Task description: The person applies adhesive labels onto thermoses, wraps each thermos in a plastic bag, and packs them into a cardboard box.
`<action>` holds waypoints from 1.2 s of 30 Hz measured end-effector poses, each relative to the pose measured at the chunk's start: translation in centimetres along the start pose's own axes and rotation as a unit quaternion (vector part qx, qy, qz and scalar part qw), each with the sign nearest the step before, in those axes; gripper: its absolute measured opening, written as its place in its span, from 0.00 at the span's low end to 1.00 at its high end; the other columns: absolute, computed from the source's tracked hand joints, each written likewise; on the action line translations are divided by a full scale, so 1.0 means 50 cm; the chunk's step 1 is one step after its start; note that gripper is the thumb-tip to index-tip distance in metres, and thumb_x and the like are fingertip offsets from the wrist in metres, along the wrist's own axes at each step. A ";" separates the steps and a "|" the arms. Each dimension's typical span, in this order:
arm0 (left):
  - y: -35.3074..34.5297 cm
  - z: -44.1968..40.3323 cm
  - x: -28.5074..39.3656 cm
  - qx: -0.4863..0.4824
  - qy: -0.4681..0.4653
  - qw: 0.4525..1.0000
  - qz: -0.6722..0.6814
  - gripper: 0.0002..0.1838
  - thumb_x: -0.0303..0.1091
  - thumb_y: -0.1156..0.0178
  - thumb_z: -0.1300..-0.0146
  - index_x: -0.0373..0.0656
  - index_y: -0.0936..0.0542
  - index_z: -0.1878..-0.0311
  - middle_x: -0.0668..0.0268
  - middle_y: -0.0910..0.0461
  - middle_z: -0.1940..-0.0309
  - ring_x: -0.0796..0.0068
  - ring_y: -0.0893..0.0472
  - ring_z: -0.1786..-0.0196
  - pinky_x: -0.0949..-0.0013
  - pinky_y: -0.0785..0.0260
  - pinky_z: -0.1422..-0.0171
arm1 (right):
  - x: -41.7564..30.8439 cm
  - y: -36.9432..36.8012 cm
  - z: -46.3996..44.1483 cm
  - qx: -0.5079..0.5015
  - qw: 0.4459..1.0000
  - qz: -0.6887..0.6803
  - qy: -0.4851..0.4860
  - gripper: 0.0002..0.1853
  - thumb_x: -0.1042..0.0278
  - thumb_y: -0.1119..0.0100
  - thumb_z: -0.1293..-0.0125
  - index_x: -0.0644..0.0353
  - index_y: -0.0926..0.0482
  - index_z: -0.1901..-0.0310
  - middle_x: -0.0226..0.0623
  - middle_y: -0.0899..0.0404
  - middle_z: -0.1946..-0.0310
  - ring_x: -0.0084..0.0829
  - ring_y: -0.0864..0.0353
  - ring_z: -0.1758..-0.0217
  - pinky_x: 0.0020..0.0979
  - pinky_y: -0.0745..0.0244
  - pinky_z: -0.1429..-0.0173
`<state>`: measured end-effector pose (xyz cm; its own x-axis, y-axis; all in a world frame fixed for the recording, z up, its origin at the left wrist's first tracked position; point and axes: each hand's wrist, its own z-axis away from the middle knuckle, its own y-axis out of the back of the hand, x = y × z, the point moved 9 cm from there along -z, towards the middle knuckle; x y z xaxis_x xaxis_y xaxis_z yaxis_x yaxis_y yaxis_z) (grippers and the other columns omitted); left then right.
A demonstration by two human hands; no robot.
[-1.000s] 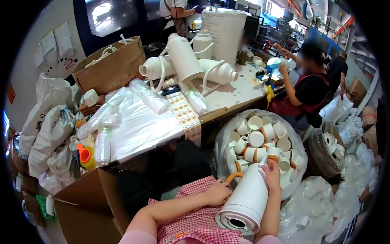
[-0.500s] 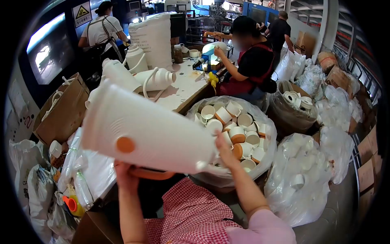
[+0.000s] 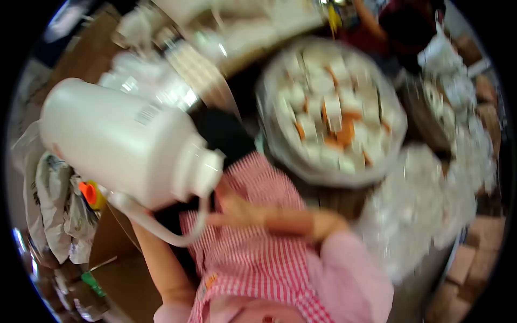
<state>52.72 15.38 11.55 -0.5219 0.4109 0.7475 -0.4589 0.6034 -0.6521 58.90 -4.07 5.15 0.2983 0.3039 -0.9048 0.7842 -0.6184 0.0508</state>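
Note:
A large white thermos flask shell (image 3: 113, 140) lies tilted across the left of the head view, its narrow neck (image 3: 207, 172) pointing right and down. A pale loop handle (image 3: 161, 229) hangs below the neck. My left forearm runs up behind the flask; the left hand itself is hidden by the flask's body, which it appears to carry. My right hand (image 3: 232, 205) is at the neck, by the end of the loop, with its fingers closed there and blurred by motion.
A big round bag-lined container (image 3: 269, 137) holds many white and orange cups. Clear plastic bags (image 3: 409, 215) lie on the right. An open cardboard box (image 3: 116, 269) stands at lower left, near white sacks (image 3: 51, 199). A worktable (image 3: 253, 24) and another person (image 3: 404, 27) are ahead.
The flask has swung left and turned, so its neck and loop handle now show. My right hand moved from its far end in toward my body. The view tilted downward.

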 end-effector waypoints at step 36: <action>0.295 0.126 0.089 0.289 0.143 0.903 -0.283 0.08 0.27 0.40 0.34 0.42 0.27 0.54 0.52 0.19 0.48 0.87 0.32 0.81 0.82 0.39 0.79 | 0.115 0.136 -0.044 -0.112 0.973 0.173 -0.103 0.44 0.73 0.23 0.53 0.59 0.34 0.33 0.47 0.29 0.36 0.45 0.30 0.32 0.41 0.33 0.30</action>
<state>39.07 21.80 4.47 0.0834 0.3575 0.9302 -0.9358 0.3488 -0.0502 67.16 -4.95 1.20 0.4681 -0.0590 -0.8817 0.7626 -0.4772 0.4368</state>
